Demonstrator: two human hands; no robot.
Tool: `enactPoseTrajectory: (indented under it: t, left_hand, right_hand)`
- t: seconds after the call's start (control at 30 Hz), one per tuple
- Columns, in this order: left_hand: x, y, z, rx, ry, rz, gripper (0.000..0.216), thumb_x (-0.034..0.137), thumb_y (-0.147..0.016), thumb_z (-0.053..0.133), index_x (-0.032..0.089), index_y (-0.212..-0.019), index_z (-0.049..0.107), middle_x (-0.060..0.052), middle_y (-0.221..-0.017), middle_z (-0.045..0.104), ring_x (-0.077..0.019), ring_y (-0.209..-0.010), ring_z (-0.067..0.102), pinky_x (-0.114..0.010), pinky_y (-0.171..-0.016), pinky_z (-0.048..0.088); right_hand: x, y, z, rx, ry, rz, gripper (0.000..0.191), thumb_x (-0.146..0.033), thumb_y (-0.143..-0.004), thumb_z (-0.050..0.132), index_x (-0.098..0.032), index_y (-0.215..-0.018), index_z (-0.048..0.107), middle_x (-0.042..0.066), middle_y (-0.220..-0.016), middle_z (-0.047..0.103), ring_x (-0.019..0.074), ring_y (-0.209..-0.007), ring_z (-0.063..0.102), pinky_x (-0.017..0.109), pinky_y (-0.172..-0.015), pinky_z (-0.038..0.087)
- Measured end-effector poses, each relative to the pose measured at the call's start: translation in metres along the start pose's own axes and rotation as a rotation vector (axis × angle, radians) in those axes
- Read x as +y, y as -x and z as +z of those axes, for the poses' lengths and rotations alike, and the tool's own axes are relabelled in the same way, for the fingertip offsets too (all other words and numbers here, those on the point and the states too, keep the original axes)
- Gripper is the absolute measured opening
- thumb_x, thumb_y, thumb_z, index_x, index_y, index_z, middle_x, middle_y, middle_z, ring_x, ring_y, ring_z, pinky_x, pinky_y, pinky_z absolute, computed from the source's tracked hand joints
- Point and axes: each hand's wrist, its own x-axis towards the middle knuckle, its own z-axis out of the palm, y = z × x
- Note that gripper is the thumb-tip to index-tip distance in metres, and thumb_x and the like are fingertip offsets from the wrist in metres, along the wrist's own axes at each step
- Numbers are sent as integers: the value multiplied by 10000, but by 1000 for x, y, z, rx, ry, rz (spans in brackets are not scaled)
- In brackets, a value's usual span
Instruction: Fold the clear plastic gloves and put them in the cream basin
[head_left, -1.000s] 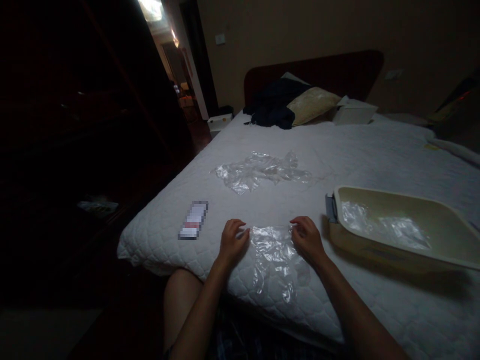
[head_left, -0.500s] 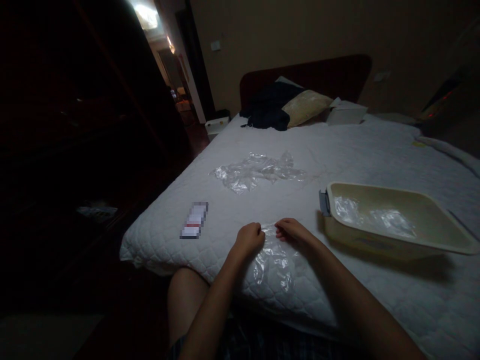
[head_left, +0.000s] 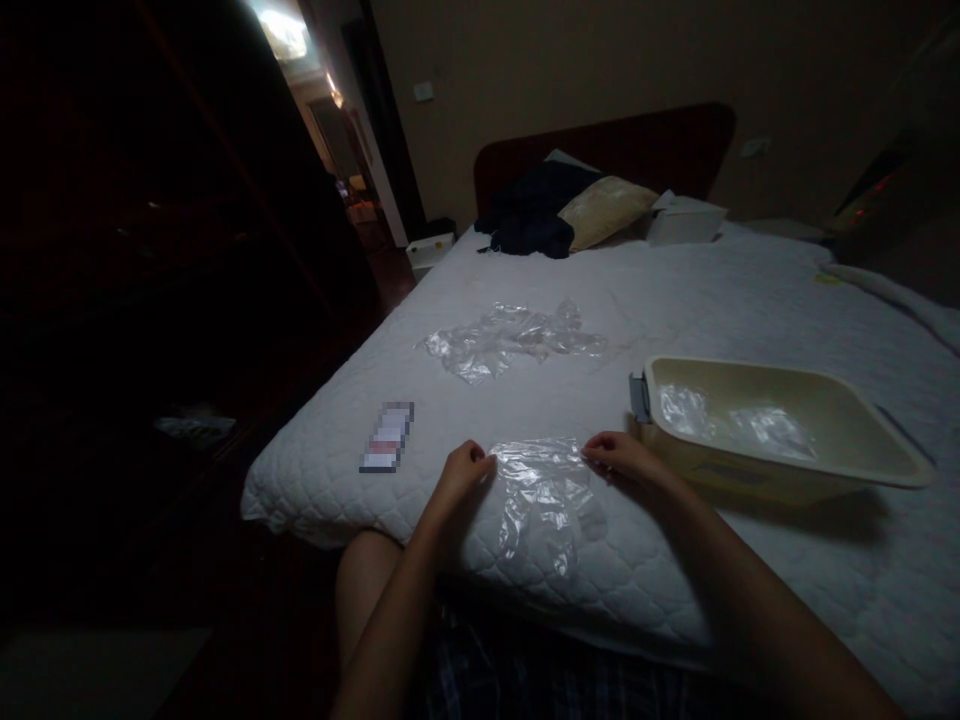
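A clear plastic bag [head_left: 544,495] lies flat on the white quilted bed [head_left: 525,390] near its front edge. My left hand [head_left: 463,472] is closed and pinches the bag's upper left corner. My right hand [head_left: 621,455] pinches the upper right corner, so the top edge is stretched between them. A second, crumpled clear bag [head_left: 510,340] lies farther back on the bed.
A cream plastic tub [head_left: 772,430] with clear plastic inside sits just right of my right hand. A small flat packet [head_left: 388,437] lies to the left. Pillows, dark clothing [head_left: 525,215] and a box rest by the headboard. The bed's left edge drops to a dark floor.
My hands had come together over the bag's top edge half a second ago; now they have moved apart again, pulling the edge straight and flat.
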Motion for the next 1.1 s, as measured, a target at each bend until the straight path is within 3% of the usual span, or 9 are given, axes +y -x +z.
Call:
enactPoseTrajectory:
  t: [0.2, 0.33, 0.43, 0.6, 0.73, 0.93, 1.1]
  left_hand:
    - [-7, 0, -2, -203, 266, -244, 263, 358, -617, 654, 132, -659, 526, 5, -533, 544, -97, -451, 490, -213, -441, 352]
    - [-3, -5, 6, -246, 542, -278, 264, 300, -583, 687, 124, -667, 508, -5, -547, 554, -92, -449, 515, -211, -448, 382]
    - [-1, -9, 12, -268, 594, -279, 267, 229, -541, 706, 129, -681, 501, 21, -530, 522, -81, -434, 499, -191, -422, 356]
    - [-1, -7, 19, -272, 662, -115, 311, 180, -520, 714, 154, -738, 493, 49, -643, 522, -44, -479, 479, -158, -442, 341]
    - [-5, -4, 22, -247, 550, -21, 309, 163, -545, 689, 157, -796, 509, 64, -640, 505, -19, -447, 411, -142, -420, 280]
    - [-12, -2, 30, -161, 430, 125, 337, 109, -618, 577, 137, -952, 553, 2, -771, 572, -78, -640, 517, -174, -563, 381]
    - [-13, -1, 30, -78, 248, 265, 183, 77, -617, 548, 136, -784, 598, 4, -727, 559, -99, -668, 520, -198, -598, 405]
  right_hand:
    - [4, -2, -5, -48, 95, 135, 286, -373, -553, 719, -146, -649, 573, -17, -428, 515, 61, -327, 380, 190, -318, 232]
    - [7, -4, 0, -87, 55, 107, 276, -313, -521, 732, -153, -665, 560, -40, -453, 496, 58, -369, 403, 187, -355, 268]
    - [9, -4, 4, -83, 20, 65, 267, -302, -517, 716, -156, -655, 541, -62, -458, 451, 52, -385, 386, 190, -377, 273]
    - [16, -3, 2, -49, 93, -110, 239, -318, -550, 686, -153, -643, 540, -24, -567, 511, 84, -505, 445, 211, -463, 327]
    - [24, 0, -2, -12, 172, -236, 229, -359, -622, 644, -162, -679, 541, -12, -628, 529, 108, -568, 471, 224, -508, 353]
    - [25, 6, -1, 11, 212, -332, 220, -357, -668, 617, -171, -764, 550, -5, -658, 555, 123, -585, 500, 240, -532, 379]
    - [26, 7, -1, 28, 217, -389, 138, -301, -683, 589, -175, -719, 546, 4, -657, 567, 140, -617, 530, 261, -576, 417]
